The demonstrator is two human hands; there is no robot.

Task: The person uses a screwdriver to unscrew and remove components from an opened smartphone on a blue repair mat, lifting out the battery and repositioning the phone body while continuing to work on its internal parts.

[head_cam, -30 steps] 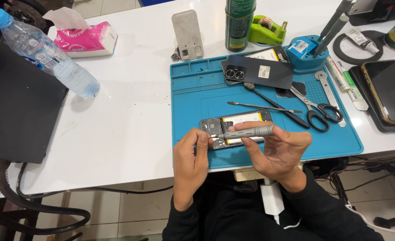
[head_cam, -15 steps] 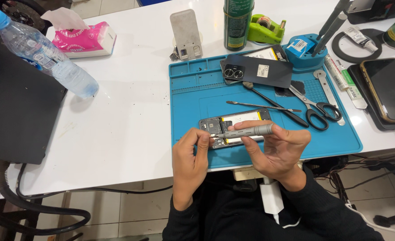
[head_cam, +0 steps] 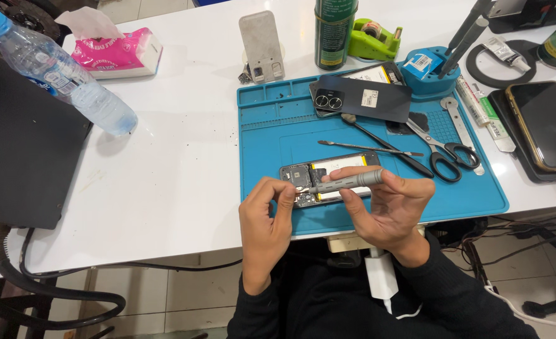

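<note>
White and cluttered, the desk (head_cam: 165,163) carries a blue work mat (head_cam: 271,135), and near the mat's front edge lies an opened phone (head_cam: 328,169) with its board and battery bare. The right hand (head_cam: 388,204) is curled around a grey driver pen (head_cam: 347,181), holding it almost flat with the tip toward the phone's left end; the left hand (head_cam: 265,216) has its fingers pinched shut at that same corner, beside the tip. From where I stand a slip looks like the main risk: held so flat, the tip could skate off and scratch the board. A tiny loosened screw could also roll off the near edge. Both hands cover the corner being worked, so I cannot tell whether the left fingers hold anything. Scissors (head_cam: 444,150) lie apart to the right.
</note>
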